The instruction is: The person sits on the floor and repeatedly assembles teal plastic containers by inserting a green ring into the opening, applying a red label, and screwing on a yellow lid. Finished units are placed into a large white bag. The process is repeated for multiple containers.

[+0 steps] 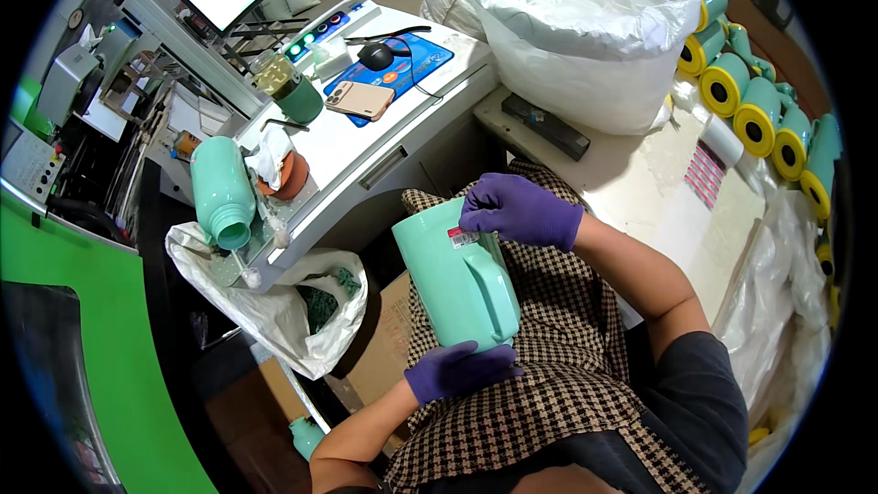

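A mint-green plastic jug point(455, 279) with a moulded handle lies tilted over my lap. My left hand point(457, 370), in a purple glove, grips its lower end. My right hand point(519, 211), also in a purple glove, holds the jug's upper rim, with fingers next to a small red and white sticker point(463, 237) on the jug's side. A checked cloth point(567, 375) covers my lap beneath the jug.
A second mint-green bottle point(222, 192) lies on the white machine bench point(366, 142) to the left, near a phone point(360, 100) and a computer mouse point(375, 56). A large white sack point(585, 27) and a row of yellow-ended green rolls point(759, 110) stand at right. A white bag point(274, 302) hangs below the bench.
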`<action>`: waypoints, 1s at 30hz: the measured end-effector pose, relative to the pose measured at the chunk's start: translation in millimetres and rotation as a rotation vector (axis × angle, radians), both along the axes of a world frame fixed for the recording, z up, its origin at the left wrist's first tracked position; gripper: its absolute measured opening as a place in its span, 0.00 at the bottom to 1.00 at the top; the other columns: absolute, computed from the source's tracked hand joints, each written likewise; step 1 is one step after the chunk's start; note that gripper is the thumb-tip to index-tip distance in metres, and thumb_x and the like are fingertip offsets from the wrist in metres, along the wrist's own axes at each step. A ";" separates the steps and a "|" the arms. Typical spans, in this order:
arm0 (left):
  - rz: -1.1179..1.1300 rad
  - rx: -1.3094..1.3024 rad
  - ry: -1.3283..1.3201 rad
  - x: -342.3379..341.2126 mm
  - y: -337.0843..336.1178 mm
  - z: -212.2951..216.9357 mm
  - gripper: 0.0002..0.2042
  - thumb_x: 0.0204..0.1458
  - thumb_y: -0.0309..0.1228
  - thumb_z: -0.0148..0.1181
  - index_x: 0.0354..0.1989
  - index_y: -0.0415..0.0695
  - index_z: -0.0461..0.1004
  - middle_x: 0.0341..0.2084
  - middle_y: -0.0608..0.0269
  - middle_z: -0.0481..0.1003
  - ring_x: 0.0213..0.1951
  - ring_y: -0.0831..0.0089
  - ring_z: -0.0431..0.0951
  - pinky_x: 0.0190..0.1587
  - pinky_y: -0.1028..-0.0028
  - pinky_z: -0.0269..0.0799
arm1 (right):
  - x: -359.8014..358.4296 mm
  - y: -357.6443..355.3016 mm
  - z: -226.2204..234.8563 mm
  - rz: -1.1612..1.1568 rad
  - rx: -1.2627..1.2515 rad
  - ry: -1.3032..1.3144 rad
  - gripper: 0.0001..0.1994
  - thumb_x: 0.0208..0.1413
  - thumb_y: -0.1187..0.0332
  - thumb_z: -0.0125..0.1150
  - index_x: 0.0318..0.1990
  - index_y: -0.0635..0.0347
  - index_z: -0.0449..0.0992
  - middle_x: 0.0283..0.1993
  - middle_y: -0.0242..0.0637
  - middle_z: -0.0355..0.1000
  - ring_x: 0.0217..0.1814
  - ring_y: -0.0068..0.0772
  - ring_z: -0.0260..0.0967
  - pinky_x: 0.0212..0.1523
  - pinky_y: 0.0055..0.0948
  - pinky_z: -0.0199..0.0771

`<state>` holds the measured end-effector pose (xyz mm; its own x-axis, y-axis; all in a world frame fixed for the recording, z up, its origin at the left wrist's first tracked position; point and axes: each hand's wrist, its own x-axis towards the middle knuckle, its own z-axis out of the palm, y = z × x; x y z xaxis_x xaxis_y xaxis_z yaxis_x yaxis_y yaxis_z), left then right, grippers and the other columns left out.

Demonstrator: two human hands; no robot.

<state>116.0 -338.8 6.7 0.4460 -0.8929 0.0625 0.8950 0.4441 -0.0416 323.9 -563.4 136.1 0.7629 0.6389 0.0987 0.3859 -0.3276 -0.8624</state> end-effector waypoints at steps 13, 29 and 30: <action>1.590 2.324 -0.480 -121.9 86.6 80.6 0.30 0.56 0.34 0.63 0.66 0.42 0.61 0.63 0.59 0.63 0.61 0.57 0.68 0.65 0.53 0.64 | 21.4 107.5 23.2 -0.125 0.169 -0.891 0.28 0.48 0.68 0.72 0.61 0.51 0.75 0.40 0.42 0.70 0.40 0.45 0.72 0.42 0.43 0.75; 2.474 1.937 -0.304 -105.4 165.1 103.5 0.36 0.50 0.17 0.63 0.70 0.42 0.58 0.69 0.53 0.58 0.67 0.59 0.62 0.68 0.58 0.62 | -16.0 200.7 28.1 0.325 0.326 -1.316 0.10 0.52 0.62 0.62 0.42 0.46 0.74 0.38 0.34 0.68 0.42 0.39 0.70 0.41 0.38 0.71; 2.435 2.010 -0.415 -87.2 171.6 105.8 0.36 0.49 0.18 0.66 0.69 0.42 0.59 0.70 0.53 0.56 0.68 0.58 0.60 0.69 0.57 0.60 | -28.8 153.7 37.2 0.375 0.377 -1.205 0.16 0.47 0.62 0.68 0.45 0.46 0.76 0.38 0.34 0.69 0.41 0.41 0.71 0.41 0.38 0.71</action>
